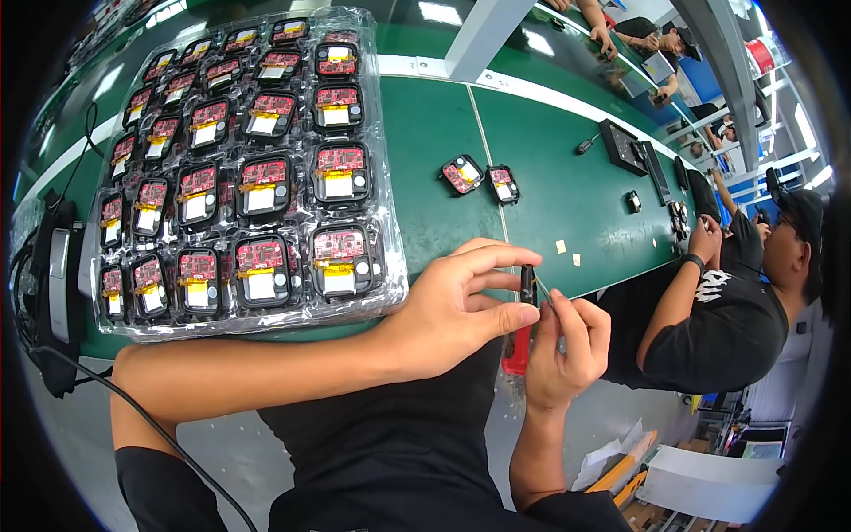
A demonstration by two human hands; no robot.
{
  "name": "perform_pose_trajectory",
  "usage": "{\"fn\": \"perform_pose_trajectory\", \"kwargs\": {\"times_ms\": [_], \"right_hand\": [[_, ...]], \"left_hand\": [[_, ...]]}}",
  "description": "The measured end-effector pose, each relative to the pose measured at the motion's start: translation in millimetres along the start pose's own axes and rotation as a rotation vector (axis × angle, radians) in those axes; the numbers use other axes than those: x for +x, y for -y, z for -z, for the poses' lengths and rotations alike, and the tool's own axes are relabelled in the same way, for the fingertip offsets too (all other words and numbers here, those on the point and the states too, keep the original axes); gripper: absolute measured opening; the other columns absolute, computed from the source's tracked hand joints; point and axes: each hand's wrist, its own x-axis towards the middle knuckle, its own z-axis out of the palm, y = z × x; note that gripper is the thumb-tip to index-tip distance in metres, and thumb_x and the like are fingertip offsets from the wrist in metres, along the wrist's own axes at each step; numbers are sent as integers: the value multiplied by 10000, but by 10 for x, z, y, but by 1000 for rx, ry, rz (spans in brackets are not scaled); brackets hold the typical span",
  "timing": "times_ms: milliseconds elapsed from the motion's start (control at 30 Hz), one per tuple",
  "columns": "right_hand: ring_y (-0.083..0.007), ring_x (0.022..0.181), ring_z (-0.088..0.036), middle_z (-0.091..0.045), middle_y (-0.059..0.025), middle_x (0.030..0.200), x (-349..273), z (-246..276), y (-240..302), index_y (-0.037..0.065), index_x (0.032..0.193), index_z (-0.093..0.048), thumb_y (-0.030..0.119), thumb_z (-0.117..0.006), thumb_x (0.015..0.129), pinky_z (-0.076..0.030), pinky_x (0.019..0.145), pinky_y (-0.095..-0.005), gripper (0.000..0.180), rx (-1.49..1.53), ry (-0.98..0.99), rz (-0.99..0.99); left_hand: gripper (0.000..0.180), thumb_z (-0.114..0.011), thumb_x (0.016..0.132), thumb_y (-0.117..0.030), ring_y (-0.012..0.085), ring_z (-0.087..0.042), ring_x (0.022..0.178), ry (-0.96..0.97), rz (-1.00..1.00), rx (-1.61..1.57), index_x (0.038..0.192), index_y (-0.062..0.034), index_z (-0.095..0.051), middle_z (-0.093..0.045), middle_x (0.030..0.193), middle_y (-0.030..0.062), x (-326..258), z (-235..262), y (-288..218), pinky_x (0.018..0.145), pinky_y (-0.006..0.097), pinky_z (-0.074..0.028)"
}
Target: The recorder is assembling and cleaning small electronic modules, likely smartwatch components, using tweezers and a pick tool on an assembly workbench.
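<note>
My left hand [456, 306] reaches across to the right and pinches the black upper end of a small tool [527, 285] at the near edge of the green table [425, 133]. My right hand [567, 346] grips the same tool lower down, around its red handle [516, 348], fingers curled. A clear plastic tray [390, 239] of several black square devices with red circuit boards and white or yellow labels lies to the left of my hands. Two loose devices of the same kind [463, 173] [503, 184] lie on the table beyond my hands.
A person in a black shirt [727, 310] sits close on my right, hands at the table edge. Small white squares [561, 246], a black tray [623, 146] and small parts lie on that side. A black stand with a cable [53, 275] is at far left.
</note>
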Motion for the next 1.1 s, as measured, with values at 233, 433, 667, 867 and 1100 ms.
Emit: {"fn": "perform_pose_trajectory", "kwargs": {"times_ms": [233,433,667,867,1100], "right_hand": [[-152,681,-541,-589,-66,863,54,36,-3,-13,996,-736,-16,-758,834,-428,582,-267,164,163,81,-173],[-152,666,-529,-591,-68,847,68,33,-12,-14,990,-734,-12,-756,837,-413,574,-265,154,157,80,-139],[-156,667,-538,-601,-75,845,60,30,-17,-17,992,-733,-10,-752,841,-416,573,-269,152,188,102,-163],[-166,674,-549,-606,-82,850,50,9,-16,-18,990,-731,-11,-750,842,-426,578,-276,149,181,89,-149],[-185,690,-574,-613,-89,857,-40,-32,-35,-24,992,-730,-16,-745,842,-444,592,-289,151,251,49,-220]], "left_hand": [[485,-728,900,-15,205,-533,1182,-11,16,-17,1350,30,-552,-454,1339,99,-1,-1,-6,1012,331,-499],[477,-733,906,-45,199,-525,1194,-5,-27,40,1345,30,-562,-464,1329,99,1,6,18,1049,346,-465],[482,-740,908,-68,206,-527,1201,-9,-9,16,1347,26,-565,-458,1336,102,5,25,31,1057,350,-461],[492,-734,911,-64,208,-535,1192,3,-26,37,1361,25,-556,-441,1345,99,3,24,32,1061,354,-460],[472,-730,916,-62,195,-555,1169,-19,36,-8,1348,32,-563,-442,1320,97,2,-13,12,1004,313,-503]]}}
